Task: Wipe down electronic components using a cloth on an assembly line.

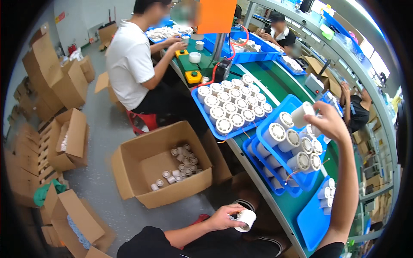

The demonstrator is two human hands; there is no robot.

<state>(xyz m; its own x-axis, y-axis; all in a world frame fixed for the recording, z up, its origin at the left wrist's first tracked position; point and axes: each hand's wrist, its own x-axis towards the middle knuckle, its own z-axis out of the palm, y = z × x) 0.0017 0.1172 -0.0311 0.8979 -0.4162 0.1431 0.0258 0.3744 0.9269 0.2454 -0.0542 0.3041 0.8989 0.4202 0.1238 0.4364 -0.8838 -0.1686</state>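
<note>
My left hand (222, 217) is low over my lap, shut on a white cylindrical part (246, 219). My right hand (329, 122) is raised over the green bench, gripping another white cylinder (302, 114) above a tilted blue tray (287, 104) that holds several of the same vented white cylinders (275, 133). A second blue tray (312, 217) lies close to me at the bench edge with a few cylinders (327, 194) standing on it.
A further blue tray (197, 102) full of upright cylinders lies farther up the bench. An open cardboard box (142, 170) with several cylinders sits on the floor to my left. A person in a white shirt (129, 60) sits ahead. Cardboard boxes (56, 77) pile along the left.
</note>
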